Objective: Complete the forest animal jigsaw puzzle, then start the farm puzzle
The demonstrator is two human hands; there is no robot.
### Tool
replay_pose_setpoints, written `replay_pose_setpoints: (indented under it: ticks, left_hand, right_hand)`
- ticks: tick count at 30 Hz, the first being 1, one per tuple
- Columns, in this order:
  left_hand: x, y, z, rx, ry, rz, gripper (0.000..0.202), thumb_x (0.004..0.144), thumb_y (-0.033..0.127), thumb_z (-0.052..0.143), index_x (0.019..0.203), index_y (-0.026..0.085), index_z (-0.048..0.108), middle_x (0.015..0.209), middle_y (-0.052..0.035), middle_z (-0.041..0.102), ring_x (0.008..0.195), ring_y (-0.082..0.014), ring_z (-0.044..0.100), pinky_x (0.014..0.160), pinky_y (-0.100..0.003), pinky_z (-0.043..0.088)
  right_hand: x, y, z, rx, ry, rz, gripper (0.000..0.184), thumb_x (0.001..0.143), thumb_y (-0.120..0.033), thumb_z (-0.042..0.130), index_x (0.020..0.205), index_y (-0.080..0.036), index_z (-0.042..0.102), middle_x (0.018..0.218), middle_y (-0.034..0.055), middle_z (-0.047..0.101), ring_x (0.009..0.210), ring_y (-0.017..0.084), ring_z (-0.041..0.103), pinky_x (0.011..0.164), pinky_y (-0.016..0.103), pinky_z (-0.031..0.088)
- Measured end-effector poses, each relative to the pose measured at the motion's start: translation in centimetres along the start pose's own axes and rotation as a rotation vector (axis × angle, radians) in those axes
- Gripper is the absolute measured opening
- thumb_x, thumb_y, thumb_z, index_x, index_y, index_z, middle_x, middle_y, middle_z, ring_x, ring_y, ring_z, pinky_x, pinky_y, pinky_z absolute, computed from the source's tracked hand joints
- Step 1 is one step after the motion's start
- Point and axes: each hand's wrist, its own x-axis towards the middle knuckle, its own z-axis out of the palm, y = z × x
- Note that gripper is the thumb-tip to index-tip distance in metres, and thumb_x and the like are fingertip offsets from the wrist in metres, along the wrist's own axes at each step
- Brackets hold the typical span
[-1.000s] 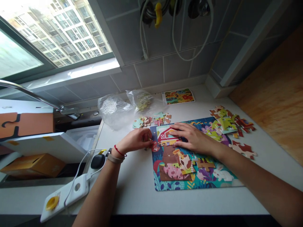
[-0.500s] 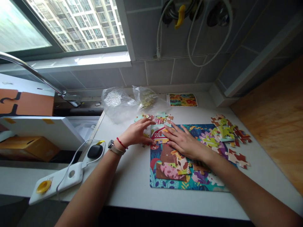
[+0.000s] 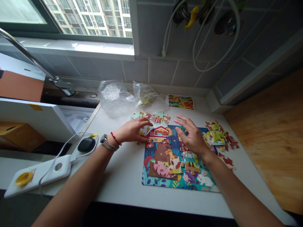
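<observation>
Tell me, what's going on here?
A person is at a white countertop with both bare hands at a farm-scene jigsaw puzzle. The left hand reaches toward the red barn pieces, and the right hand is spread above the puzzle. Loose pieces lie in one pile beyond the puzzle and another to its right. Nearby are a picture card and a clear plastic bag.

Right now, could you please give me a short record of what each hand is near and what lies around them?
left hand: open, fingertips beside the red barn jigsaw pieces, nothing visibly held
right hand: fingers spread over the puzzle board, nothing visibly held
loose jigsaw pieces: one heap beyond the board, another to its right
rest: two plastic bags, a picture card, a white power bank
</observation>
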Motion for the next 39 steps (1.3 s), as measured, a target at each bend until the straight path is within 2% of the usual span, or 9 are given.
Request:
replay_pose_setpoints:
  ticks: [6, 9, 13, 17, 19, 25, 32, 35, 39]
  left_hand:
    - [0.0, -0.1, -0.2, 0.012, -0.044, -0.028, 0.060, 0.083, 0.047, 0.087, 0.135, 0.023, 0.067, 0.142, -0.0121, 0.065, 0.131, -0.0314, 0.064, 0.105, -0.038, 0.056]
    - [0.0, -0.2, -0.4, -0.049, -0.027, -0.060, 0.054, 0.091, 0.052, 0.077, 0.134, 0.020, 0.067, 0.140, -0.0134, 0.064, 0.108, -0.0243, 0.072, 0.093, -0.034, 0.058]
    - [0.1, -0.1, -1.1, -0.116, -0.008, -0.122, 0.038, 0.098, 0.051, 0.065, 0.113, 0.016, 0.072, 0.105, -0.0094, 0.075, 0.079, -0.0166, 0.069, 0.072, -0.028, 0.053]
    - [-0.1, 0.2, -1.6, -0.279, -0.228, -0.285, 0.035, 0.090, 0.052, 0.074, 0.090, 0.018, 0.066, 0.075, -0.0025, 0.074, 0.063, -0.0151, 0.067, 0.058, -0.023, 0.047]
    - [-0.2, 0.2, -1.7, -0.370, -0.309, -0.346, 0.036, 0.083, 0.050, 0.081, 0.090, 0.019, 0.064, 0.074, -0.0018, 0.075, 0.063, -0.0168, 0.071, 0.056, -0.023, 0.048]
    - [-0.7, -0.3, -2.6, -0.476, -0.313, -0.374, 0.031, 0.083, 0.040, 0.077, 0.103, 0.019, 0.066, 0.084, -0.0029, 0.077, 0.072, -0.0188, 0.075, 0.063, -0.025, 0.055]
    - [-2.7, 2.4, -3.1, 0.017, -0.206, -0.277, 0.035, 0.094, 0.048, 0.072, 0.116, 0.020, 0.071, 0.100, -0.0068, 0.077, 0.087, -0.0222, 0.073, 0.078, -0.033, 0.055]
    - [-5.3, 4.8, -1.8, 0.110, -0.091, -0.223, 0.029, 0.101, 0.045, 0.066, 0.118, 0.022, 0.071, 0.112, -0.0084, 0.076, 0.099, -0.0251, 0.073, 0.087, -0.037, 0.058]
    - [-10.0, 8.2, 1.0, 0.086, 0.065, -0.186, 0.028, 0.104, 0.045, 0.065, 0.125, 0.028, 0.069, 0.133, -0.0074, 0.071, 0.121, -0.0264, 0.069, 0.104, -0.040, 0.057]
  right_hand:
    - [-0.4, 0.5, 0.6, 0.047, 0.005, -0.043, 0.028, 0.104, -0.037, 0.060, 0.123, -0.027, 0.078, 0.137, 0.0114, 0.071, 0.130, 0.029, 0.066, 0.114, 0.052, 0.052]
    - [-0.4, 0.3, 0.5, 0.076, 0.044, -0.056, 0.027, 0.105, -0.036, 0.058, 0.118, -0.027, 0.080, 0.130, 0.0107, 0.074, 0.125, 0.029, 0.068, 0.112, 0.051, 0.053]
    - [-0.3, 0.0, 0.3, 0.127, 0.121, -0.040, 0.025, 0.105, -0.034, 0.058, 0.112, -0.026, 0.080, 0.120, 0.0098, 0.076, 0.117, 0.027, 0.071, 0.107, 0.047, 0.055]
    - [-0.4, 0.0, 0.5, 0.157, 0.134, -0.031, 0.024, 0.105, -0.033, 0.058, 0.108, -0.025, 0.080, 0.113, 0.0090, 0.077, 0.112, 0.026, 0.072, 0.103, 0.043, 0.057]
    - [-0.4, 0.0, 0.5, 0.162, 0.119, -0.024, 0.024, 0.104, -0.033, 0.058, 0.107, -0.025, 0.081, 0.111, 0.0083, 0.078, 0.110, 0.025, 0.073, 0.102, 0.042, 0.057]
    - [-0.4, 0.2, 0.6, 0.171, 0.107, -0.020, 0.023, 0.103, -0.033, 0.060, 0.106, -0.025, 0.081, 0.107, 0.0073, 0.079, 0.106, 0.025, 0.074, 0.098, 0.041, 0.057]
    - [-0.6, 0.1, 0.7, 0.244, 0.142, -0.021, 0.021, 0.102, -0.032, 0.061, 0.102, -0.024, 0.081, 0.103, 0.0065, 0.080, 0.101, 0.024, 0.075, 0.096, 0.041, 0.059]
    - [-0.1, 0.2, -1.0, 0.358, 0.307, 0.039, 0.020, 0.102, -0.034, 0.062, 0.107, -0.025, 0.080, 0.104, 0.0056, 0.080, 0.100, 0.022, 0.075, 0.094, 0.039, 0.060]
    - [-0.1, 2.0, -6.2, 0.472, 0.750, 0.150, 0.025, 0.102, -0.038, 0.061, 0.122, -0.028, 0.074, 0.107, 0.0039, 0.079, 0.101, 0.019, 0.074, 0.088, 0.034, 0.061]
